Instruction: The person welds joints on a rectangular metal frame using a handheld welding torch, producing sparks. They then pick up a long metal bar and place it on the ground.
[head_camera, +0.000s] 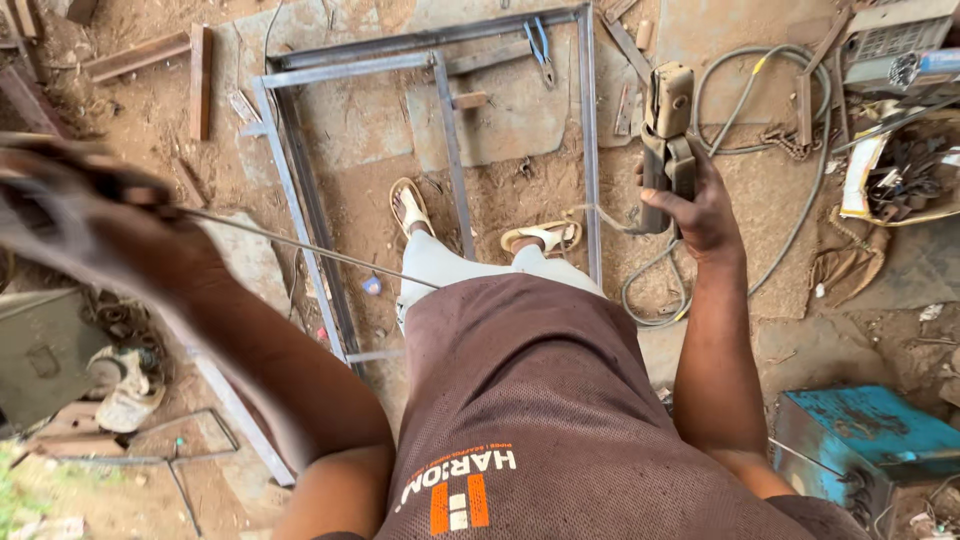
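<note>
While the right hand (700, 205) gripped a welding holder (668, 140) tight above the cable (790, 235), the blurred left hand (95, 225) was closed on a thin rod (300, 245) slanting over the metal frame (590, 150) on the dirt; a blue box (870, 440) sat nearby.

Shirt (540, 400) was brown with orange and white print; box (870, 440) was blue; frame (450, 130) was grey; sandals (410, 205) were tan.

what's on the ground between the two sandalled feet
In the head view, a thin grey steel bar of the welded frame runs between the left sandalled foot and the right sandalled foot, over bare brown dirt.
</note>
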